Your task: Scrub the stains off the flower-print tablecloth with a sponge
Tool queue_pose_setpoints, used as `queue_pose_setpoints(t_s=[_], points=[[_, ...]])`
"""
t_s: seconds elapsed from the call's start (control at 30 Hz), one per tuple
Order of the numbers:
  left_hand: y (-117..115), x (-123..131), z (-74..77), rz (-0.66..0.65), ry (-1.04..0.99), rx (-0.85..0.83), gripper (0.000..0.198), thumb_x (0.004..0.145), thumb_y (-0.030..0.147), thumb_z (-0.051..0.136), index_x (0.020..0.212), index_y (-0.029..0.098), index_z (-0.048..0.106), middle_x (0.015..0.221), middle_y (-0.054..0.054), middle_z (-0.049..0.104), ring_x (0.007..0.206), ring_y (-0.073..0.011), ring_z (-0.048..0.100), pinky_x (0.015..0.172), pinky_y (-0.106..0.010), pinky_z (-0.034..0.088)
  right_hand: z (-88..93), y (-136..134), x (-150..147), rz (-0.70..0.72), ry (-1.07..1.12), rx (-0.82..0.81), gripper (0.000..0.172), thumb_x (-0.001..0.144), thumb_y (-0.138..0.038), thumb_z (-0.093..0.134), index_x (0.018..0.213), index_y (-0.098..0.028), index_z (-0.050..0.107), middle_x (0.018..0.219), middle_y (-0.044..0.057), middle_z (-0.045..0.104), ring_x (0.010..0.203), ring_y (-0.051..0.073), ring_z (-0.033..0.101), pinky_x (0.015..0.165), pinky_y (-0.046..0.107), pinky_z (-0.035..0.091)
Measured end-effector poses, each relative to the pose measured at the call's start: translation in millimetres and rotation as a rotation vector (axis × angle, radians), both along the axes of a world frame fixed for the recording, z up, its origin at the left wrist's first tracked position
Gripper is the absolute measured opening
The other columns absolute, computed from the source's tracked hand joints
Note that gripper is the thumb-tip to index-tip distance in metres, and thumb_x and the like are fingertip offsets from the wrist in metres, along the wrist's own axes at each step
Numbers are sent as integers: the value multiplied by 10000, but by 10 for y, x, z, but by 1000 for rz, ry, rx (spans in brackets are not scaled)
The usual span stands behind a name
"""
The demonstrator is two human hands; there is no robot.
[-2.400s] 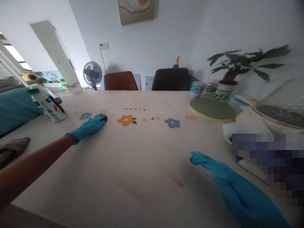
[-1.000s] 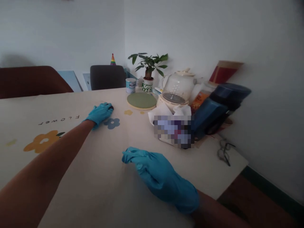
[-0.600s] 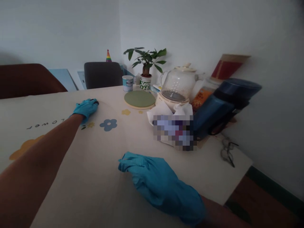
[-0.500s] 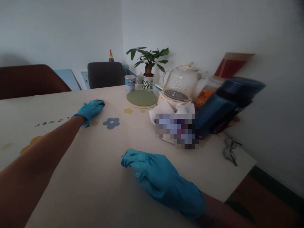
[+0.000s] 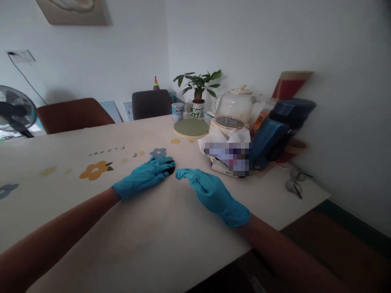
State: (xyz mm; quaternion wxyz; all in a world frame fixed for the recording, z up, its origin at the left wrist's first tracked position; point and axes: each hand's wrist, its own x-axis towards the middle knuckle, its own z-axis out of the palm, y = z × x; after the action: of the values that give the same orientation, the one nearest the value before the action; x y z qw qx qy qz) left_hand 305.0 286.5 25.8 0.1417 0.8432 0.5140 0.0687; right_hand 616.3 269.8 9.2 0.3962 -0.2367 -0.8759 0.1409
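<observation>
Left hand (image 5: 146, 176): blue-gloved, palm down, reaching in from the left, fingers bending over a dark object (image 5: 172, 167) and clasping it against the tabletop (image 5: 134, 252). Dark object: lying under the left fingertips, mostly hidden, only its right end showing, just below the blue flower print (image 5: 158, 152). Right hand (image 5: 214, 196): blue-gloved, fingers lying together and curling, the tips pointing toward the dark object and hanging just beside it, apart from the left hand; whether they are closing on anything, one cannot tell. Printed decoration: an orange flower (image 5: 96, 170) and the lettering "Flower" (image 5: 106, 151) are running across the pale surface to the left, the letters facing away. Far side: a green round mat (image 5: 191, 127) is lying flat, with a light blue can (image 5: 177, 111) and a potted plant (image 5: 198, 106) standing behind it. Right side: a glass kettle (image 5: 233, 108) is standing behind a packet (image 5: 227, 159), its front blurred out; a blue bottle (image 5: 270, 142) is standing next to the packet, and eyeglasses (image 5: 295, 185) are lying near the table's right corner. Beyond the far edge: a brown chair (image 5: 75, 116) and a dark grey chair (image 5: 152, 106) are facing the table, and a fan (image 5: 14, 112) is standing at far left.
</observation>
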Motion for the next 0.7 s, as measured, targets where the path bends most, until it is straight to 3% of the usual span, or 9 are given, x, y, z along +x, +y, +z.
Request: queue_pose_setpoints(t_s=[0.17,0.33,0.43,0.57,0.7], points=[[-652,28,-98,-77,16,2,564,1258,536,464,1778,449,666,1943,0,508,1833,-339,463,1601,-690,86,-52,82,-9,-16,47,-51,490,1288,-280,413,1518,-208,839,1533,145,870,1444,294,853,1313,539,677],[-1203,31,-201,-63,-1,52,575,1250,560,485,1800,486,635,1918,-25,541,1804,-383,509,1577,-746,236,-34,93,-8,17,55,-94,480,1259,-272,437,1494,-225,853,1551,115,867,1470,283,839,1347,548,645],[-1473,41,-174,-24,2,50,585,1264,556,451,1823,477,605,1922,-26,539,1810,-351,504,1584,-711,235,-37,95,18,12,61,-111,474,1246,-268,453,1476,-241,866,1548,100,869,1466,292,841,1358,569,635],[-1731,-113,-78,93,23,14,607,1265,607,427,1832,464,590,1957,-23,487,1840,-317,454,1599,-651,147,-30,113,47,-8,56,-137,451,1263,-313,468,1443,-275,880,1545,74,870,1474,296,836,1363,555,637],[-1981,-579,-30,351,73,-66,639,1260,629,391,1817,414,618,1988,-26,423,1856,-337,421,1593,-660,97,1,93,64,-2,38,-128,472,1272,-370,456,1435,-229,876,1522,109,879,1445,307,852,1333,562,658]])
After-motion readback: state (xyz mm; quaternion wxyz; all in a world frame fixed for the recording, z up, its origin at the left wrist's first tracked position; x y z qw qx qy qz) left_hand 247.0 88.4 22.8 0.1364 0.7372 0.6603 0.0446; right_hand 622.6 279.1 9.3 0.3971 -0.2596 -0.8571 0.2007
